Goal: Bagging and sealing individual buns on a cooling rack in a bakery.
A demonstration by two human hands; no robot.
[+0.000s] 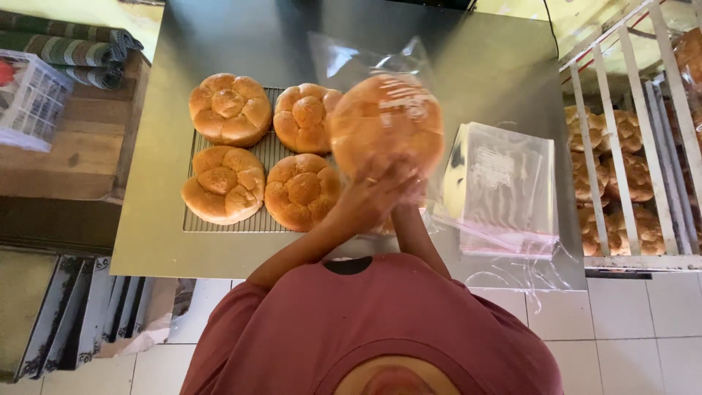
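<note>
Motion blurs the bagged bun (385, 123) at centre frame; the right hand (411, 192) hides behind the left hand (369, 199); right-edge rack (635, 139) is cropped

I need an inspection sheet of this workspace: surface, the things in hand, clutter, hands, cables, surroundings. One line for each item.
Surface: grey metal table; a wire cooling rack lies on it.
Things in hand: one round bread inside a clear plastic bag, held up above the table; four flower-shaped breads lie on the rack.
Clutter: stack of clear bags at the right of the table, loose strips hanging at the edge.
Hands: left hand grips the bagged bread from below; right hand is mostly hidden behind it.
Cables: one dark cable at the far right edge.
Surroundings: white rack with more breads at right; white basket, folded cloths at left; tiled floor.
</note>
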